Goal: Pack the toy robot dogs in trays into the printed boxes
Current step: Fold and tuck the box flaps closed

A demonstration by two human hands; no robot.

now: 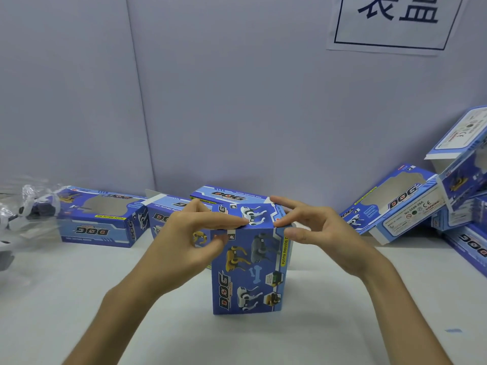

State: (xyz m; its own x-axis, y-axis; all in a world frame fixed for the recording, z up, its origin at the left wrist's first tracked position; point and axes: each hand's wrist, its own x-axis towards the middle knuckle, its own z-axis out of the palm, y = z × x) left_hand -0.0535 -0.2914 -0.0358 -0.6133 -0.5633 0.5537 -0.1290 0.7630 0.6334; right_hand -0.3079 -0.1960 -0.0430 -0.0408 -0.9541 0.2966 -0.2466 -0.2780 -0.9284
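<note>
Centre of the white table (79,291): one printed box (249,270) stands on end with its top flap (254,216) folded down; contents hidden. My left hand (195,233) pinches the top front edge, forefinger on the flap, thumb on the face. My right hand (316,233) is spread, fingertips touching the right top corner. I judge this box nearly closed. Left to do: the windowed boxes (97,219) behind look empty, and a toy robot dog in its clear tray (29,206) waits far left.

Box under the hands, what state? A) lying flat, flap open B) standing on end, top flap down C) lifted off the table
B: the box stands on end on the table, top flap folded down under the fingers of the left hand and right hand.
</note>
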